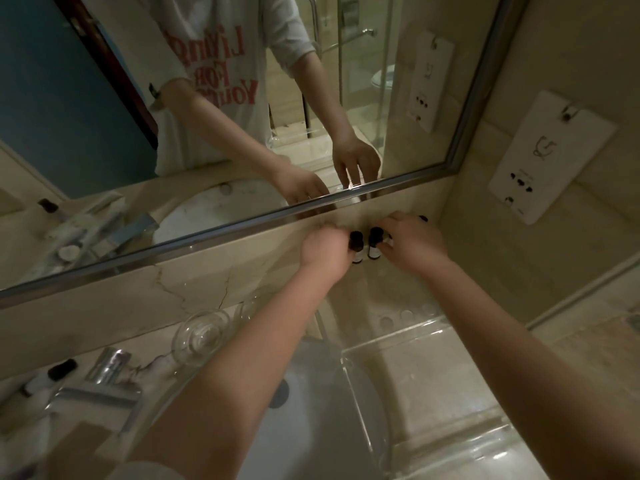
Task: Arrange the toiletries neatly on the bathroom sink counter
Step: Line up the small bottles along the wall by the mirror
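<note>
On the beige marble tabletop (367, 285) under the mirror, the left hand (323, 252) curls its fingers round a small dark-capped, white-labelled bottle (356, 250), the right hand (414, 242) round a twin bottle (374, 245) beside it; tidying seems barely begun, another black-capped bottle (62, 370) lying far left of the fingers.

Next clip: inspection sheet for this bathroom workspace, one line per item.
Surface: marble counter around a white basin.
Job's things: left bottle and right bottle, black-capped, upright side by side by the backsplash; third cap behind.
Clutter: glass dish, clear tray, lying bottle beside the faucet.
Hands: left hand grips the left bottle; right hand grips the right bottle.
Cables: nothing seen.
Surroundings: mirror, socket plate on the wall.
</note>
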`<state>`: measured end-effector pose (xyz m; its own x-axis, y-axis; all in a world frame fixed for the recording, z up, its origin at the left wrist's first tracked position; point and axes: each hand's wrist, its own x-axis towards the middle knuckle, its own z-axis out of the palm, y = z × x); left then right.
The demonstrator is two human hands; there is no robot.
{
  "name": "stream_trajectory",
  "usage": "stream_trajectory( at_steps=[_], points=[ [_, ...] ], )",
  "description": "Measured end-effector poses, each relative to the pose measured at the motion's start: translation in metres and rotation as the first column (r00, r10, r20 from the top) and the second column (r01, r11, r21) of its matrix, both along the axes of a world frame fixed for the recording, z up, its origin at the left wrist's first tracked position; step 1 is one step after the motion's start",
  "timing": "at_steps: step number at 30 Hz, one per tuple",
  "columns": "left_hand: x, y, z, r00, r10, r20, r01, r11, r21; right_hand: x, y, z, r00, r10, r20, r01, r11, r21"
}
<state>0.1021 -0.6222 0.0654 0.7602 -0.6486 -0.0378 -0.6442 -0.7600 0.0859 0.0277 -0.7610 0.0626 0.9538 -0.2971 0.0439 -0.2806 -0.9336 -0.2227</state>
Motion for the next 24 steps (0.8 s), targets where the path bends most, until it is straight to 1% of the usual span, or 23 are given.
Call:
stream_trajectory(
  at_steps=[2,4,8,10,13,17,21,24],
  points=[
    [-0.010,0.015,0.008,1.000,0.013,0.002,-0.013,1.000,-0.009,-0.012,0.011,0.000,0.999,0.002,0.046,0.000,0.999,-0.037],
    [-0.021,0.032,0.015,1.000,0.029,0.007,-0.029,1.000,0.008,-0.023,0.024,0.002,0.998,0.010,0.057,-0.007,0.998,-0.066],
    [-0.047,0.070,0.023,0.998,0.060,-0.002,-0.060,0.997,0.050,-0.046,0.058,0.013,0.999,0.049,0.015,-0.048,0.994,-0.094],
    [-0.059,0.090,0.026,0.997,0.080,-0.016,-0.079,0.996,0.042,-0.057,0.078,0.019,0.997,0.080,-0.020,-0.082,0.991,-0.104],
    [-0.074,0.123,0.028,0.992,0.123,-0.043,-0.123,0.992,0.005,-0.074,0.111,0.027,0.994,0.108,-0.021,-0.110,0.990,-0.088],
    [-0.089,0.172,0.028,0.984,0.167,-0.060,-0.167,0.986,0.013,-0.090,0.157,0.030,0.990,0.139,-0.025,-0.140,0.989,-0.055],
    [-0.102,0.227,0.024,0.973,0.216,-0.077,-0.217,0.976,-0.003,-0.103,0.210,0.022,0.983,0.181,-0.039,-0.181,0.983,0.025],
    [-0.111,0.273,0.019,0.962,0.258,-0.094,-0.258,0.966,0.007,-0.111,0.254,0.012,0.971,0.233,-0.042,-0.231,0.971,0.053]
  ],
)
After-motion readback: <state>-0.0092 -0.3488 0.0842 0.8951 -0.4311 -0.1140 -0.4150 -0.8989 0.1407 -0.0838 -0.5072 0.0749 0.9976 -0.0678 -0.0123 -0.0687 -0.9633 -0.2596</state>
